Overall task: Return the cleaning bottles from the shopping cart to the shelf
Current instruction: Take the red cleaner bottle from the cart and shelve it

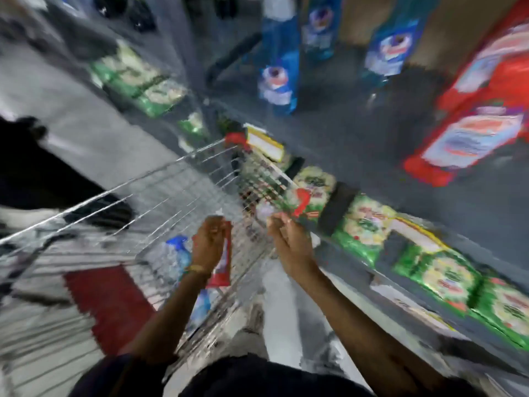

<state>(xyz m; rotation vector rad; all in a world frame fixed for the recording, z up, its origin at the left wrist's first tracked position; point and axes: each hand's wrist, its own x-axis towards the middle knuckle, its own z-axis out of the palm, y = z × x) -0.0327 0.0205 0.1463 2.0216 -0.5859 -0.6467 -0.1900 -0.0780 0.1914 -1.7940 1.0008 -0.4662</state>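
The frame is heavily motion-blurred. My left hand [207,242] is over the wire shopping cart [171,179], its fingers closed around a red bottle [222,270] that hangs below the palm. My right hand [286,239] is at the cart's right rim, next to the shelf. Its fingers are curled on what looks like a pale bottle with a red trigger [301,202]. A clear spray bottle with a blue trigger [178,249] lies in the cart under my left hand. On the grey shelf [357,133] stand blue bottles [277,70] and red bottles [481,116].
Green packets [363,224] fill the lower shelf along the right, and more [137,78] lie further back. A yellow price tag [264,144] sits on the shelf edge by the cart's far corner. A dark figure [34,167] is at the left on the grey floor.
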